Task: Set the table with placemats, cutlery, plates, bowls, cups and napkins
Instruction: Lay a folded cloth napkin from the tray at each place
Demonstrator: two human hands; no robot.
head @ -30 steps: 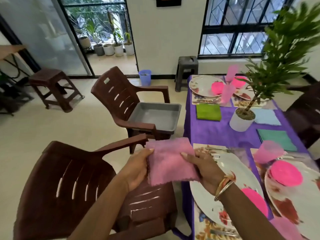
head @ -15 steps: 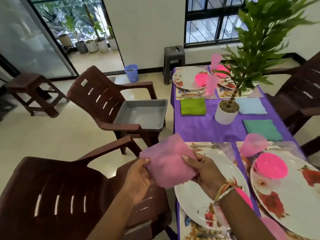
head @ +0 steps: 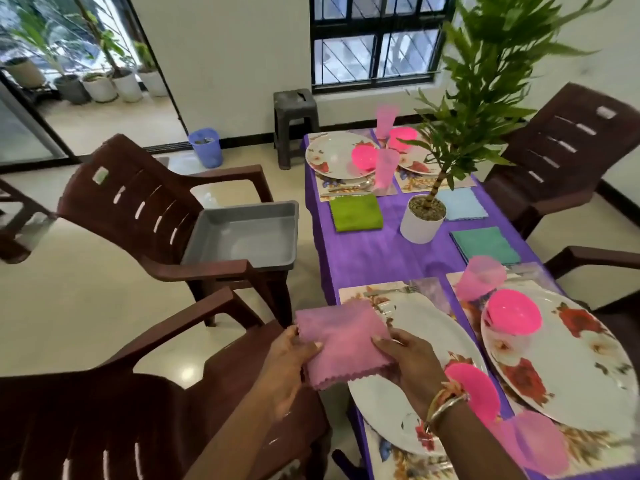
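1. Pink napkin: folded square held at the table's near-left edge, partly over the rim of the near plate. Cannot tell whether it touches the plate.
2. Grip: left hand pinches the napkin's left edge, thumb on top. Right hand pinches the right edge, thumb on top. Both are clamped on the cloth.
3. Done, far end: two plates on mats, each with a pink bowl, and two cups. A spoon lies at the far-left setting. Far-right cutlery is hidden by the plant.
4. Done, near end: two mats, two plates, and a bowl on each. A fork lies above the near-left plate. One cup stands by the right plate. A blurred pink shape at the bottom edge is probably the other cup.
5. Napkins laid: green, blue, teal, each beyond its own setting toward the table's middle.
6. Judgement: the task is nearly finished. The pink napkin looks like the last item, and the bare cloth beyond the near-left mat matches where the others lie.
7. Grey tray sits on the chair seat beside the table.
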